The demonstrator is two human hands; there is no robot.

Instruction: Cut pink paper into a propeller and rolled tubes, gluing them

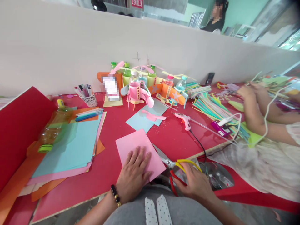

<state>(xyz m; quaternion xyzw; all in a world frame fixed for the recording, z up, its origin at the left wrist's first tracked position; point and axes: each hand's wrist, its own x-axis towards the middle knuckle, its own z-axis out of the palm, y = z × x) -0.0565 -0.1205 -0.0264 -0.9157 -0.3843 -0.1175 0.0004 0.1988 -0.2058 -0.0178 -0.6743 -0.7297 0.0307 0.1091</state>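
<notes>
From where I stand, the pink sheet of paper (138, 137) lies at the lower centre of the frame, near the front edge of the red table (109, 156). The person's left hand (134, 167) rests flat on it, fingers a little spread, gripping nothing. At the lower right, the right hand (197, 179) has its fingers wrapped about the yellow and red handles of the scissors (169, 162), whose blades meet the sheet's right edge; I can't tell whether one slips underneath. I'd keep that left palm firm so the paper won't skid, with its thumb well clear of the blades, and let the wrist stay loose. The pink glue gun (185, 120), right of centre, trails a black cord (199, 142) that elbows should avoid.
</notes>
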